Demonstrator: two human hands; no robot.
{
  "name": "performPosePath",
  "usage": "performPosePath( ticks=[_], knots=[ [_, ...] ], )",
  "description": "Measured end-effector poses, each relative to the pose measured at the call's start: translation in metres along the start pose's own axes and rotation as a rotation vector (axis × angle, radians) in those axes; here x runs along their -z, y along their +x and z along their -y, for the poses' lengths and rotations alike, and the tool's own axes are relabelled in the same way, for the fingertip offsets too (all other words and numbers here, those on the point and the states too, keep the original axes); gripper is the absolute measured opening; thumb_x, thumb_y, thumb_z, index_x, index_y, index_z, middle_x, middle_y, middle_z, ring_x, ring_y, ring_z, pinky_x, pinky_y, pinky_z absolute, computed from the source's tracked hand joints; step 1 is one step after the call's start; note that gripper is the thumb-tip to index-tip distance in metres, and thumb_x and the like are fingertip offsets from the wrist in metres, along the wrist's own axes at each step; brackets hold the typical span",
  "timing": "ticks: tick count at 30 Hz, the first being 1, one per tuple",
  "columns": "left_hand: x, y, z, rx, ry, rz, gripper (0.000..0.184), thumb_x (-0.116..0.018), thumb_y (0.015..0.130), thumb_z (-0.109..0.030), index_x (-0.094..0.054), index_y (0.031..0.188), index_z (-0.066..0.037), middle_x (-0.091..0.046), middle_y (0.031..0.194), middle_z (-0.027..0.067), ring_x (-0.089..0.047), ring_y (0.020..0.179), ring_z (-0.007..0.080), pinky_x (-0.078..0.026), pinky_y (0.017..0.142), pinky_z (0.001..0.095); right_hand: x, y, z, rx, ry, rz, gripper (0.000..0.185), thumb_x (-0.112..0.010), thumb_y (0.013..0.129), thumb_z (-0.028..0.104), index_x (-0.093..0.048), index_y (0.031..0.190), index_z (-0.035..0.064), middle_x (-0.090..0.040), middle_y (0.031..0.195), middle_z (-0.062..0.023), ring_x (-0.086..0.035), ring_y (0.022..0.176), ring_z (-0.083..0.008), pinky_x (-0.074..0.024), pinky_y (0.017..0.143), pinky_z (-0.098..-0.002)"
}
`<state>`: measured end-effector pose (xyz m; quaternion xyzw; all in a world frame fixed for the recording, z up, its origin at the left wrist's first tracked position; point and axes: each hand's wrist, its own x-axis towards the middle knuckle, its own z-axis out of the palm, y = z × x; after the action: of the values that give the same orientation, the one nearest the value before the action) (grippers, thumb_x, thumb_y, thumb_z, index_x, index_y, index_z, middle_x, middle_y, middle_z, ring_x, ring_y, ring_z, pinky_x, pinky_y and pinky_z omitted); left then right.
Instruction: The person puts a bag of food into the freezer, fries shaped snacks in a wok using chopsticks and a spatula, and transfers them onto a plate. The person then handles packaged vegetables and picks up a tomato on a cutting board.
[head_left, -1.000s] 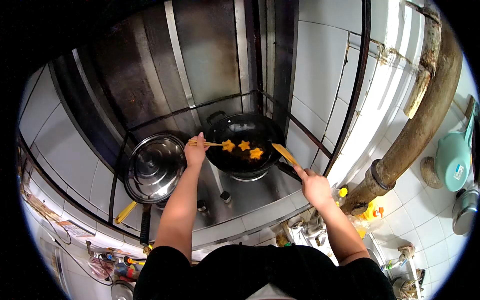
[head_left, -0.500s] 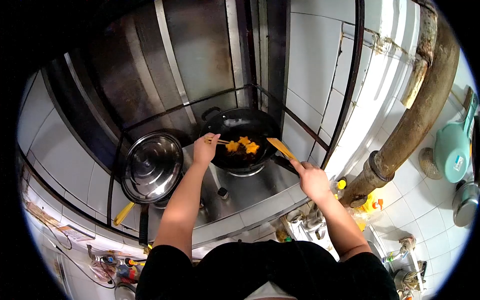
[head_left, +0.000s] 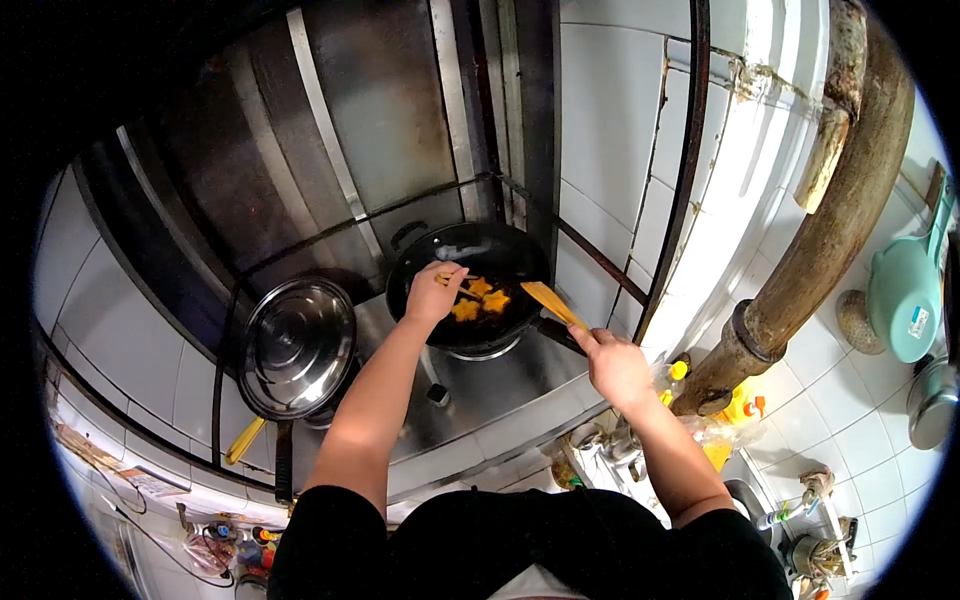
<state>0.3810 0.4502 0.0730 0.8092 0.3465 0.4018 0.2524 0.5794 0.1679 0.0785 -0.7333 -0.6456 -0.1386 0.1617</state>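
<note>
A black wok (head_left: pixel 475 240) stands on the stove, and several golden star-shaped pieces (head_left: pixel 493 301) lie together in dark oil at its bottom. My left hand (head_left: pixel 436 292) is over the wok's left side, closed around a pair of chopsticks (head_left: pixel 462 290) whose tips reach the pieces. On the right, my right hand (head_left: pixel 615 368) grips a wooden spatula (head_left: pixel 552 302). The spatula's flat end is held at the wok's right rim, above the wok's black handle (head_left: pixel 560 335), apart from the pieces.
Left of the wok, a pan with a shiny metal lid (head_left: pixel 298 345) sits on the stove (head_left: pixel 480 385); its black handle (head_left: pixel 284 460) points toward me. A dark metal frame (head_left: pixel 590 255) surrounds the stove. A thick pipe (head_left: pixel 800 270) runs down the right wall, near bottles (head_left: pixel 678 371).
My left hand has moved slightly right, further over the wok, with the chopsticks now among the star-shaped pieces, which have shifted. The right hand still holds the spatula by the rim. The view shifted slightly.
</note>
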Motion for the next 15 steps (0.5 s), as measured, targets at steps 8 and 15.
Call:
performPosePath(
  ticks=[8, 15],
  knots=[
    [0.0, 0.034, 0.025, 0.295, -0.419, -0.245, 0.039, -0.063, 0.093, -0.031, -0.064, 0.077, 0.005, -0.065, 0.073, 0.0111, -0.066, 0.063, 0.0184, -0.057, 0.055, 0.0289, -0.001, 0.0, -0.002, -0.009, 0.032, -0.012, 0.052, -0.053, 0.079, 0.005, -0.058, 0.129, 0.0187, -0.064, 0.093, -0.011, -0.066, 0.08, -0.0281, -0.0552, 0.067, -0.0373],
    [0.03, 0.037, 0.051, 0.437, -0.499, -0.452, 0.039, -0.059, 0.095, -0.031, -0.061, 0.081, 0.006, -0.064, 0.078, 0.0125, -0.066, 0.065, 0.0208, -0.058, 0.053, 0.0296, -0.006, 0.001, -0.003, 0.017, 0.006, -0.043, 0.051, -0.053, 0.079, 0.006, -0.058, 0.129, 0.0185, -0.065, 0.096, -0.0108, -0.066, 0.078, -0.0266, -0.0553, 0.067, -0.0364]
  ],
)
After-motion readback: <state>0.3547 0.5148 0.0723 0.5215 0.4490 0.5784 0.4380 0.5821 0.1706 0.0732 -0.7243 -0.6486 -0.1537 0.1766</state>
